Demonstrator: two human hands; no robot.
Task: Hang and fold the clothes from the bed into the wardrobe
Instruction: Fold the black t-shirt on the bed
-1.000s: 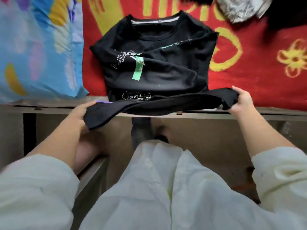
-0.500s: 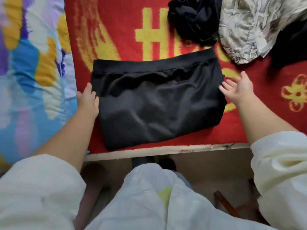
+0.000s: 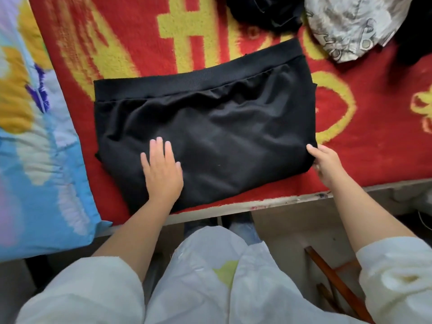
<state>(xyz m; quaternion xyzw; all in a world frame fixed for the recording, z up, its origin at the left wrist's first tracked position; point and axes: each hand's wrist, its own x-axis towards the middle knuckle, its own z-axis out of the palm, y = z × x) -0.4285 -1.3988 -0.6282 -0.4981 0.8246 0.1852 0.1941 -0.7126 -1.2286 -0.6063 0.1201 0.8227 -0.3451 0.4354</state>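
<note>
Red-and-yellow blanket [image 3: 145, 54] covers the bed, and the folded black sweatshirt [image 3: 222, 127] lies on it near the edge. My left hand [image 3: 162, 171] presses flat on it, fingers straight. My right hand [image 3: 326, 162] pinches its right corner.

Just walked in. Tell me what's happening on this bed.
A person is folding a black sweatshirt on the red and yellow blanket near the bed's edge. The left hand lies flat on the folded garment, pressing it down, while the right hand grips its near right corner. A crumpled black garment and a grey patterned one wait further back. A blue patterned quilt lies to the left.
</note>
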